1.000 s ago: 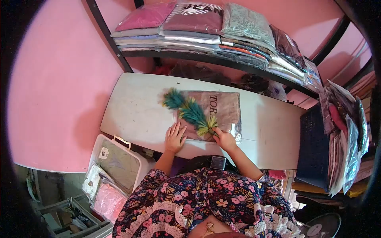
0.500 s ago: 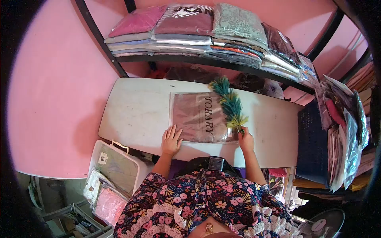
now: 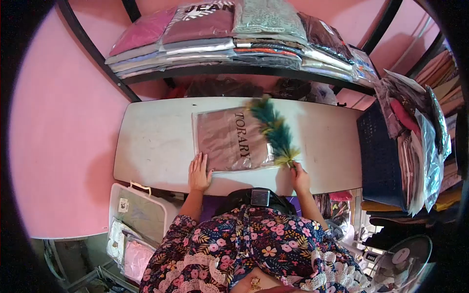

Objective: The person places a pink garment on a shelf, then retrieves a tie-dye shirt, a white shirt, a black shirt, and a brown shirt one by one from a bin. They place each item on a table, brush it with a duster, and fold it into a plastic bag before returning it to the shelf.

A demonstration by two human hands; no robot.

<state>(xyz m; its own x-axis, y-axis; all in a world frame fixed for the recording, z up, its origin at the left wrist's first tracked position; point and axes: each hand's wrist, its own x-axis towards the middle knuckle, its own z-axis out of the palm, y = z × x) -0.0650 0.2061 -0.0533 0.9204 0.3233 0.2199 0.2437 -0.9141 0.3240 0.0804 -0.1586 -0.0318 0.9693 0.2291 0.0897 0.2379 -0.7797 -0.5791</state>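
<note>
A folded brown garment in a clear plastic bag [image 3: 220, 141], printed TORARY, lies flat on the white table [image 3: 151, 136]. My left hand [image 3: 199, 173] rests open on the bag's lower left corner, fingers stretched out. In my right hand [image 3: 300, 177] is the handle of a green and yellow feather duster [image 3: 274, 128], closed in the fingers. The duster slants up and left along the bag's right side, its far end near the top right corner. Its feathers are slightly blurred and cover part of that edge.
Behind the table, a black-framed shelf [image 3: 205, 69] bears stacks of bagged garments [image 3: 198, 29]. A blue basket [image 3: 378, 156] full of packed clothes stands at the right. At the lower left is a white bin [image 3: 168, 210] with bagged items. A fan [image 3: 403, 263] is at the lower right.
The whole view has shifted, so most things appear further left. The duster has swung slightly over the bag's right side. My left hand stays on the bag's corner.
</note>
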